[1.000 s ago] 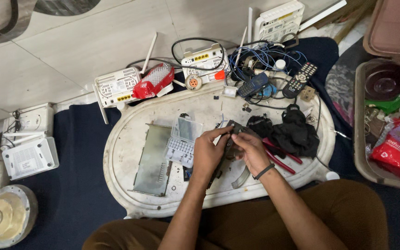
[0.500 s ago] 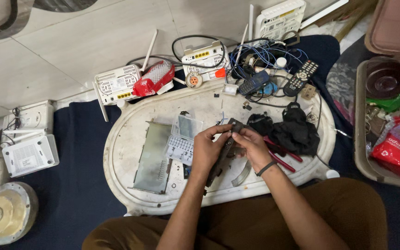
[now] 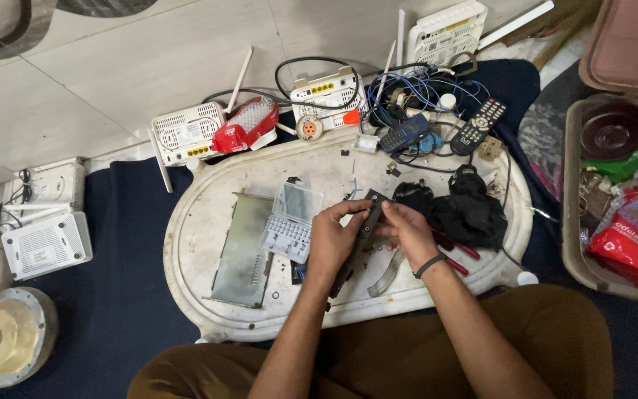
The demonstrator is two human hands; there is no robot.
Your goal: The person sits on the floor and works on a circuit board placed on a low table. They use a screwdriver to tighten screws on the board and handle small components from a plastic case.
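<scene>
Both hands meet over the middle of the white oval tray (image 3: 208, 222), which lies on the floor: the left hand (image 3: 331, 240) grips a long dark strip (image 3: 359, 240) along its side, the right hand (image 3: 410, 230) pinches its upper end, steadying it. Just left lie a clear parts case (image 3: 293, 218) and a metal plate (image 3: 241, 251); black cloth (image 3: 467, 210) crowds the right edge, routers (image 3: 186, 133) and cables the far rim.

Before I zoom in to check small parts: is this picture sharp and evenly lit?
Head view: light is soft and even, with only faint shadows under the left hand and right hand; the dark strip they hold lacks detail; slight wide-angle bending at the edges; the white oval tray shows no strong glare.
</scene>
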